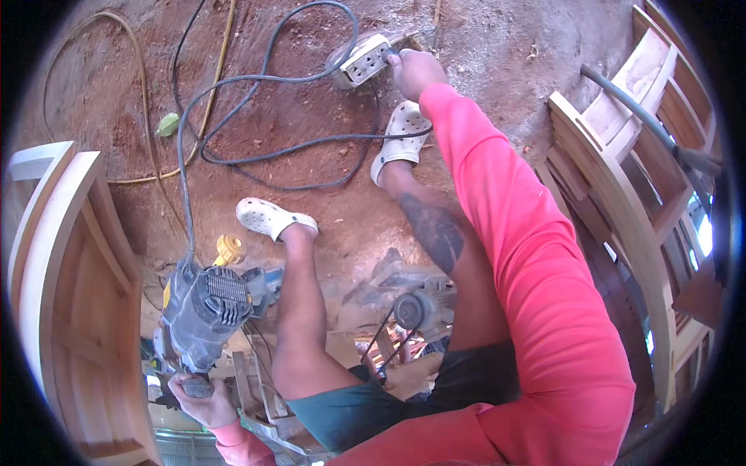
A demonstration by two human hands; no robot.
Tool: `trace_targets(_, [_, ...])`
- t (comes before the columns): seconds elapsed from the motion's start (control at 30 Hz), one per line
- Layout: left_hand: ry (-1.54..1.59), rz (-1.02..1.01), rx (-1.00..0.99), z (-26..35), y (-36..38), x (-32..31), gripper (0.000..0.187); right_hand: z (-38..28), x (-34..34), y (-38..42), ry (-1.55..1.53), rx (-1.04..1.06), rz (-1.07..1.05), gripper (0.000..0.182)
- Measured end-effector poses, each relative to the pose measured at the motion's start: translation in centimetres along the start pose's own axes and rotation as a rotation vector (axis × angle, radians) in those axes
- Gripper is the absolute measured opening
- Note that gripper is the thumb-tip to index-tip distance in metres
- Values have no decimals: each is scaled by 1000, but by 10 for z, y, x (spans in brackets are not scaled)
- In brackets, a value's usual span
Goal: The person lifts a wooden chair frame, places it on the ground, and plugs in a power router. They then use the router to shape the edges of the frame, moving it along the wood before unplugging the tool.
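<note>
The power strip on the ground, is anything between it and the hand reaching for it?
Nothing visible. The right hand is already at the end of the power strip on the dirt floor. The grey cord loops off to the other side. The left hand holds the power tool.

Single head cam, fisheye, looks steeply down past wearer's legs to dirt floor (326,101), close-up, no 2nd view.
</note>
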State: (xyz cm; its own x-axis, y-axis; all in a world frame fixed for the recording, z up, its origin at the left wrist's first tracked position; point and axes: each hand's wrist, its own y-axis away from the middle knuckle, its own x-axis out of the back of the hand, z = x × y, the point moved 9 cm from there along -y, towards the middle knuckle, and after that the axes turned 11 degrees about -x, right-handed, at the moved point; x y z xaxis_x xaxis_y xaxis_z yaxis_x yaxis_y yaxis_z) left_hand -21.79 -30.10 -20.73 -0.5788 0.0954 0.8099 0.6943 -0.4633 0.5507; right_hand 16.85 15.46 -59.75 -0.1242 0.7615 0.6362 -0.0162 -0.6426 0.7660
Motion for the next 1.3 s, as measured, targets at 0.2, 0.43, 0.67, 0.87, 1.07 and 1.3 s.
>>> trace_targets(0.2, [42,1,32,10,-1,-8,41,-14,0,4,51,-102,-42,41])
trace_targets(0.43, [-78,23,-64,14,3,-9,40,-12,-4,0,62,-65,-48,42])
trace_targets(0.67, [-91,23,6,13,18,-7,41,-7,-10,-4,91,16,-119,44])
trace_targets(0.87, [-39,41,-32,9,29,-14,40,1,17,11,53,122,30,40])
trace_targets(1.07, [238,18,30,25,46,-9,42,17,37,104,-226,193,179,31])
trace_targets(1.3, [96,-11,-278,81,92,83,42,-83,-78,350,-643,440,-825,34])
